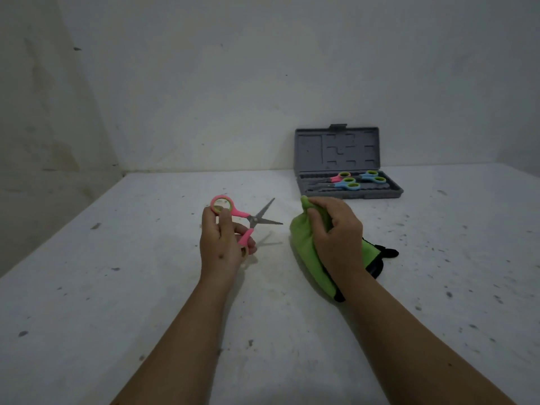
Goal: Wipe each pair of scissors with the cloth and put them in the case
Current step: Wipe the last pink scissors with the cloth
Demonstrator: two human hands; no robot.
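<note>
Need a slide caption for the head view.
Left hand holds open pink scissors; right hand grips green cloth.

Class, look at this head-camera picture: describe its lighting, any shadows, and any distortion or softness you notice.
Head view: dim, flat light with darker corners; the pink scissors in the left hand cast a faint shadow on the table; wide-angle bending curves the table's edges; the scissors in the grey case look soft and small; no glare on the green cloth gripped by the right hand.
</note>
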